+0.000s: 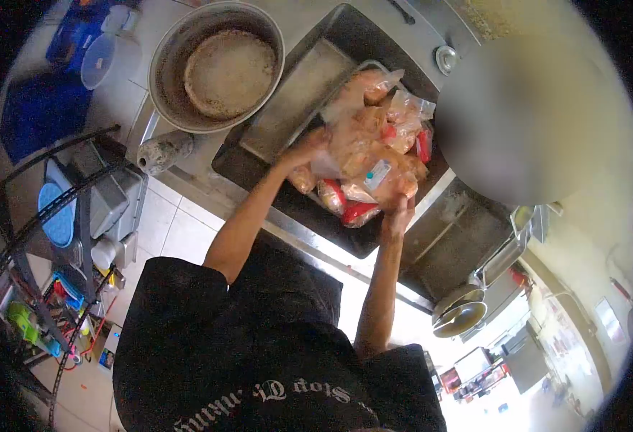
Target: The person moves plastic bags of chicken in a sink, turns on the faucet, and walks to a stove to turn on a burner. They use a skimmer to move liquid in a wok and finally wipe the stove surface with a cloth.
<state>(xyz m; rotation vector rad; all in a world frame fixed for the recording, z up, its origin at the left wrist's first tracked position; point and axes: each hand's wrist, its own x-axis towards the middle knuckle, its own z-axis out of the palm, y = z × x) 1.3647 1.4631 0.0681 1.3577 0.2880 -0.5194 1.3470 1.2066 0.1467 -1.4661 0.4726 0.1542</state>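
A tiled kitchen surrounds a metal bench (187,171) with a dark sink (248,168) set into it. Over the sink lies a heap of bagged food (363,147), orange-brown in clear plastic, with red-marked packets (360,214) along its near edge. The left hand (308,149) touches the heap's left side and the right hand (398,214) its near right corner; fingers are partly hidden, so I cannot tell how far either is open or whether it grips. Beside the heap is a grey rectangular tray (280,119); farther left, a large round pot (230,72) stands near a grimy cylindrical object (164,153). A second basin (453,237) lies right of the sink.
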